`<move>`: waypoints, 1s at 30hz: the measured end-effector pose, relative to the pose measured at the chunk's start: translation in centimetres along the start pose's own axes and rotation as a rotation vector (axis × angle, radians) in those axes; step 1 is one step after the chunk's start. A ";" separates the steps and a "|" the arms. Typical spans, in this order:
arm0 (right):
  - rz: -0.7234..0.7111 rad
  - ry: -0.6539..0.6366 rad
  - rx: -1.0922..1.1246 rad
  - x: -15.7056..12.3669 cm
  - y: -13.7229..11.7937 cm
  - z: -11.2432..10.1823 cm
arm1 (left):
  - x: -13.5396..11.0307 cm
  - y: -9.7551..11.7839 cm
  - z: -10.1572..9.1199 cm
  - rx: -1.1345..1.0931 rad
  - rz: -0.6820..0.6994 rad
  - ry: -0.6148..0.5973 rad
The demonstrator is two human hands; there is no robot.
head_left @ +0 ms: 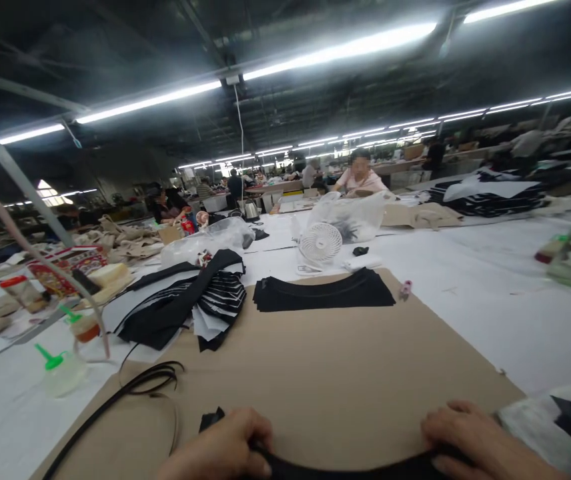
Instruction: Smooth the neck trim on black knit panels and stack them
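Observation:
Both of my hands rest at the near edge of a brown cardboard sheet [325, 373]. My left hand [228, 443] is closed, its fingers curled over one end of a curved black fabric piece [345, 470]. At the other end of the same piece, my right hand [470, 437] is closed on it too. The fabric runs between the two hands along the bottom of the view and is mostly cut off. A flat stack of black fabric pieces [323, 293] lies at the far end of the cardboard.
A pile of black and striped cut pieces [190, 303] lies left of the cardboard, with black strips [140, 383] nearer. Green-capped bottles [60, 370] stand at the left. A small white fan [320, 245] and plastic bags sit beyond. A person [360, 177] works at a far table.

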State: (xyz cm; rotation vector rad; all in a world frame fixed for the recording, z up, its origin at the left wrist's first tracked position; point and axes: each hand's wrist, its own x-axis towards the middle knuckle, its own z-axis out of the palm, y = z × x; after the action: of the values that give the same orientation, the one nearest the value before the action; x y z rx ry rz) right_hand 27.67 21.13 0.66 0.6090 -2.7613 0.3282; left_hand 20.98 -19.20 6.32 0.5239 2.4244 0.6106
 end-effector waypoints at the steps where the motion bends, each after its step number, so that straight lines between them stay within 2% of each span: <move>1: 0.017 -0.120 0.056 1.9 0.8 -1.3 | 1.3 0.1 -1.8 -0.004 0.028 0.025; 2: 0.038 -0.181 0.081 4.1 1.7 -2.4 | 3.0 0.3 -3.5 -0.001 0.057 0.048; 4: 0.059 -0.209 0.030 8.6 3.7 -3.8 | 6.9 0.7 -6.8 0.021 0.106 0.098; 8: 0.102 -0.213 -0.173 16.8 7.5 -4.1 | 15.1 1.1 -12.2 0.128 0.110 0.243; 11: 0.151 -0.195 -0.243 21.3 9.9 -3.1 | 20.0 1.1 -14.6 0.205 0.078 0.345; 13: 0.185 -0.199 -0.287 23.5 11.3 -2.3 | 22.5 1.0 -15.3 0.242 0.069 0.412; 17: 0.270 -0.250 -0.371 26.3 13.5 -0.7 | 25.5 0.7 -14.3 0.294 0.075 0.630; 19: 0.322 -0.266 -0.412 26.8 14.5 0.2 | 26.0 0.7 -12.9 0.314 0.095 0.765; 21: 0.359 -0.268 -0.441 26.9 15.1 0.9 | 25.9 0.7 -10.9 0.343 0.149 0.847; 26: 0.358 -0.174 -0.456 26.4 14.9 1.5 | 25.6 0.2 -6.4 0.453 0.332 0.817; 30: 0.341 -0.043 -0.414 25.5 13.9 0.7 | 26.3 -0.1 -5.5 0.506 0.336 0.835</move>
State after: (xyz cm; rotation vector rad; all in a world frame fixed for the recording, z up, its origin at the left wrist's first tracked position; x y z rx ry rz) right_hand -0.70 23.70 6.21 0.0418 -2.8431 -0.1908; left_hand -2.30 -8.12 -1.16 1.0640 3.3494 0.3755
